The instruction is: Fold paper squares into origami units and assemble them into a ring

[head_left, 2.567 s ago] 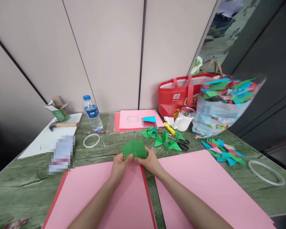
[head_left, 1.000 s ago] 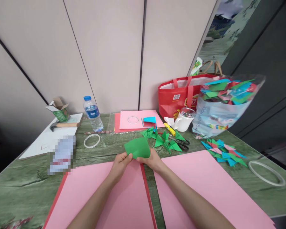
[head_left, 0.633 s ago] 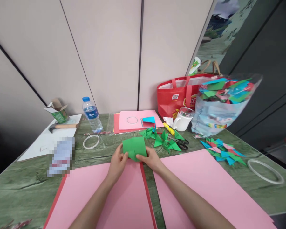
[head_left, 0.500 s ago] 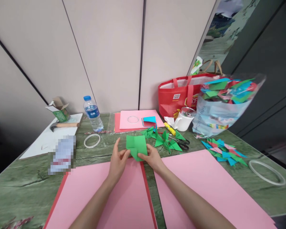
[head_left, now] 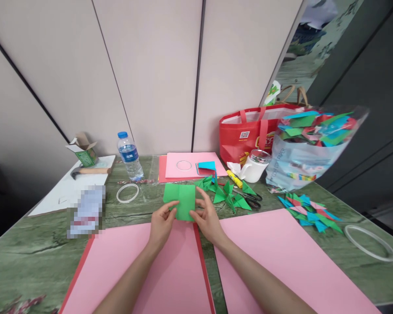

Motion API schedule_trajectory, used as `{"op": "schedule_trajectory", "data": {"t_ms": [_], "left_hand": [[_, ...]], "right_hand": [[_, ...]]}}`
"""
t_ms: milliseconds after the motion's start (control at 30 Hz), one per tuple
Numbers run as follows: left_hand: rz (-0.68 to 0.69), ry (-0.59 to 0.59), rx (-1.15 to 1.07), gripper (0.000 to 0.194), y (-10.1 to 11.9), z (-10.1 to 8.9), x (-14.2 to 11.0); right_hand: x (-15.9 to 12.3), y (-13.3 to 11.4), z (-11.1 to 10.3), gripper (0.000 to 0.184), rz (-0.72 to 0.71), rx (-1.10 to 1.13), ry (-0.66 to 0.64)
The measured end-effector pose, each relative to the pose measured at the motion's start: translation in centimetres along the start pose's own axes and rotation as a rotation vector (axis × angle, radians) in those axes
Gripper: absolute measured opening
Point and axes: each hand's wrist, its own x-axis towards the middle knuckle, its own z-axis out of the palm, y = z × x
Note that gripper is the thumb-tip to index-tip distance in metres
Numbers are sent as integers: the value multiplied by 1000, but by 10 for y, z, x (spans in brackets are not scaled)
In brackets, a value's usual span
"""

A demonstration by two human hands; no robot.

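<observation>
A green square of paper (head_left: 183,198) with crease lines is held up above the table, between both hands. My left hand (head_left: 163,222) pinches its lower left part between thumb and fingers. On the lower right edge, my right hand (head_left: 208,218) grips the paper with the thumb in front and the fingers at the side. Beneath the hands lies a pink sheet with a red border (head_left: 170,266). Folded green paper pieces (head_left: 229,195) lie just beyond my right hand, partly over black-handled scissors (head_left: 252,199).
Another pink sheet (head_left: 281,257) lies on the right. Behind stand a water bottle (head_left: 130,157), a white mug (head_left: 255,168), a red bag (head_left: 237,139) and a plastic bag of folded papers (head_left: 301,161). A hammer (head_left: 91,171) and white rings (head_left: 127,192) lie on the table.
The green paper has turned and shifted slightly left, and its lower left corner now looks folded or hidden behind my left fingers. My right fingers have moved up along its right side.
</observation>
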Motion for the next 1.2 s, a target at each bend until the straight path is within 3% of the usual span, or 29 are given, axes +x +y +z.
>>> {"op": "schedule_trajectory", "data": {"t_ms": [100,267,400,567,733,900,1200], "left_hand": [[15,-1,-10,27,-3,-2,3],[11,-26,-50,31,-9,-5,7],[11,-80,-86,30,-9,-5,8],[-4,-198,-162,34,-3,-4,5],[-17,-220,-150,34,4,0,-1],[-35,-208,-166,36,6,0,-4],[-86,-267,-258,49,6,3,-6]], "right_hand": [[2,4,-4,35,-90,-182,-77],[6,8,-9,40,-146,-193,-180],[4,5,-10,31,-115,-253,-208],[5,2,-10,13,-50,-298,-99],[5,4,-5,22,-18,-221,85],[3,6,1,31,37,-56,149],[3,2,1,36,28,-49,216]]}}
